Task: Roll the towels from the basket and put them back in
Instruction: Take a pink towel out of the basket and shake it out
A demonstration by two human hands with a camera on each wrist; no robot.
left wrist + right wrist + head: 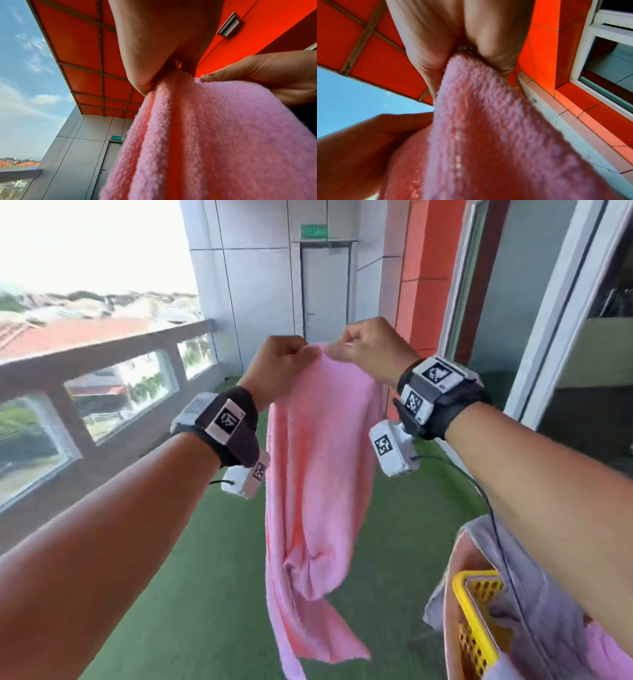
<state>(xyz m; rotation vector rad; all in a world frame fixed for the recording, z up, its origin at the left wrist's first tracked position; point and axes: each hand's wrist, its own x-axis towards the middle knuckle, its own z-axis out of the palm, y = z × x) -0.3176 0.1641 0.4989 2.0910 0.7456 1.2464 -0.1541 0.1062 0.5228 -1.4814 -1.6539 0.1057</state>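
Pink towel (315, 474) held up in the air, left of the yellow basket (476, 621) and well above the green turf (191, 577). Left hand (277, 368) and right hand (370, 350) pinching its top edge, close together, fingers curled tight on the cloth. Lower part hanging bunched and twisted. Best to slide the pinches apart along the hem to the corners, shake flat, then fold lengthwise before rolling. Grey towel (534, 587) draped over the basket rim.
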